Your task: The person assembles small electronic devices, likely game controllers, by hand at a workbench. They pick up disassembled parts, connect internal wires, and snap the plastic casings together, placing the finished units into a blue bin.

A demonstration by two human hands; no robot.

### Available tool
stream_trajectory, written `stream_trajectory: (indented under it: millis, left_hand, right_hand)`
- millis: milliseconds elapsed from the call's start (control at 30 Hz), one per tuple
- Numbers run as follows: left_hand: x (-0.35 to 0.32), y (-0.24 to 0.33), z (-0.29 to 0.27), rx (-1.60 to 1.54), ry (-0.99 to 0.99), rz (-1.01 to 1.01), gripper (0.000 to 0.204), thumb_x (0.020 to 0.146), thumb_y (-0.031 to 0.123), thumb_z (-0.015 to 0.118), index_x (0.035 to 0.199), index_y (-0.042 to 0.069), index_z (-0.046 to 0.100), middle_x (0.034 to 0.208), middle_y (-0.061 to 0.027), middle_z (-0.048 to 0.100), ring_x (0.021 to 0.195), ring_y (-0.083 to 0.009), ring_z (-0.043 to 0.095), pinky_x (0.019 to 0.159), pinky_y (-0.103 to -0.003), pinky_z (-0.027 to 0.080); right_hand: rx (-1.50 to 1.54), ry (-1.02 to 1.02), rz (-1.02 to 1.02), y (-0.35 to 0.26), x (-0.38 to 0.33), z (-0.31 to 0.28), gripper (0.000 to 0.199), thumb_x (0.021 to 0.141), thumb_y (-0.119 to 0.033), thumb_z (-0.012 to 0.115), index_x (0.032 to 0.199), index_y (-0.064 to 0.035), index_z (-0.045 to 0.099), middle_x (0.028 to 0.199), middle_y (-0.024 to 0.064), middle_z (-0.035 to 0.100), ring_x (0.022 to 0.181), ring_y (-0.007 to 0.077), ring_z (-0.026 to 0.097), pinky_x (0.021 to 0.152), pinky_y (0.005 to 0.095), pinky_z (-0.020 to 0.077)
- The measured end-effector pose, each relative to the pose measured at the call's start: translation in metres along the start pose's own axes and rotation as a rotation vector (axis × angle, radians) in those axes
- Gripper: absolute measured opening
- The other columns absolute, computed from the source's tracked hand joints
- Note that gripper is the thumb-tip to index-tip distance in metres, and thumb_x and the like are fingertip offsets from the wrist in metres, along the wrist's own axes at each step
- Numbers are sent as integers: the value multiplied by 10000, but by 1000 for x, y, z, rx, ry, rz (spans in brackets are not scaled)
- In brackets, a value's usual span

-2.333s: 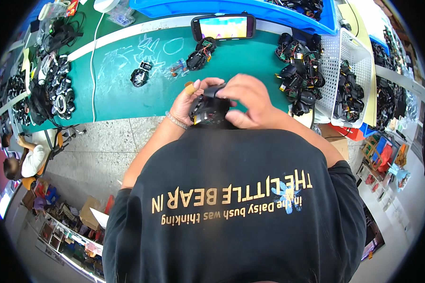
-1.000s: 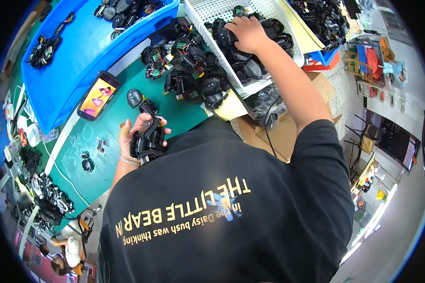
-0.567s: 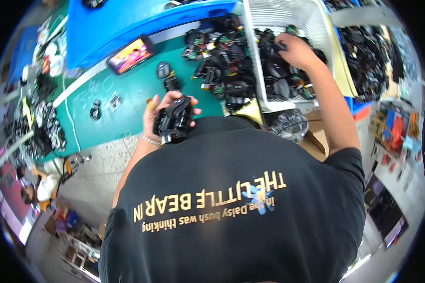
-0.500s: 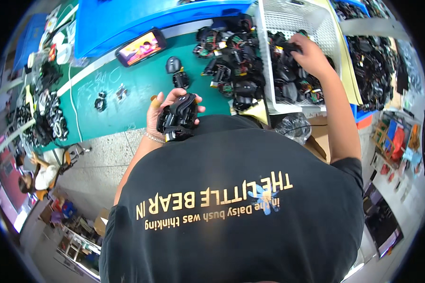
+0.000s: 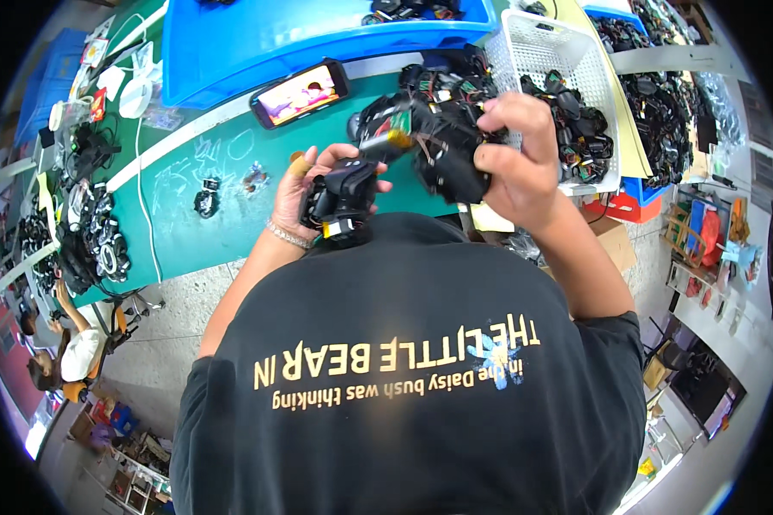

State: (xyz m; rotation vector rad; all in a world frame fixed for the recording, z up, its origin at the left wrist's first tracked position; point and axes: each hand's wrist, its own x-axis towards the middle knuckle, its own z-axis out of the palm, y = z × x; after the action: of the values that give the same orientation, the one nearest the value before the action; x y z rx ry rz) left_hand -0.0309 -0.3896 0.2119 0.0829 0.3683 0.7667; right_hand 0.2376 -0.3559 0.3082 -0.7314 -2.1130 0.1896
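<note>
Black plastic housings (image 5: 343,193), one with a yellow-and-white tab, lie in my left hand (image 5: 294,196), its fingers curled round them. Close to its right, my right hand (image 5: 524,163) grips another black plastic housing (image 5: 451,163) between thumb and fingers. That piece is blurred by motion, and a green circuit board with a yellow end shows at its left; whether the two are joined I cannot tell. Behind it, a pile of similar black parts (image 5: 472,73) with wires and boards sits on the green bench (image 5: 275,159), partly hidden by my right hand.
A white perforated basket (image 5: 537,43) at the right holds more black parts. Along the back stand a blue bin (image 5: 318,43) and a phone (image 5: 301,93) with a lit screen. A small black part (image 5: 207,199) and cable bundles (image 5: 99,227) lie leftward. Another person (image 5: 82,352) sits far left.
My right hand has come out of the white basket and leftward toward my left hand, with a black housing in it. My left hand keeps its housings, slightly turned. The whole view has shifted.
</note>
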Motion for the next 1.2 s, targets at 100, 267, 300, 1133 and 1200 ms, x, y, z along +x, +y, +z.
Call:
stream_trajectory:
  millis: [100,267,300,1133,1200]
  left_hand:
    - [-10,18,7,-96,-25,-57,622,911,516,467,1325,53,437,1270,-258,512,1085,-445,570,837,-539,525]
    - [-27,32,8,173,73,-20,724,873,569,497,1321,4,433,1261,-217,539,1106,-358,579,903,-506,495]
    - [-28,31,5,101,74,-37,765,836,593,542,1268,-35,481,1237,-237,546,1097,-328,587,929,-444,497]
    - [44,-9,19,297,-100,-125,300,846,338,613,922,53,556,1217,-271,476,1046,-348,584,879,-434,519]
    - [49,-11,23,310,-84,-149,308,844,346,622,922,56,558,1219,-271,477,1048,-340,583,878,-433,516]
  right_hand:
    - [58,36,-54,-21,11,25,206,569,-69,698,730,-68,570,964,117,538,878,308,537,752,391,462]
    - [151,15,-146,-34,19,50,193,573,-107,674,725,-71,561,932,116,542,814,306,548,681,370,465]
    - [167,-8,-145,-34,17,51,195,575,-113,672,728,-74,557,930,112,545,816,303,553,674,365,464]
    - [-200,250,1067,174,-129,-34,360,793,-97,626,1113,31,523,1046,185,586,949,244,581,843,341,461]
    - [-424,-151,982,212,-151,-42,542,759,-183,671,1251,-53,485,1192,181,560,1094,299,562,950,377,417]
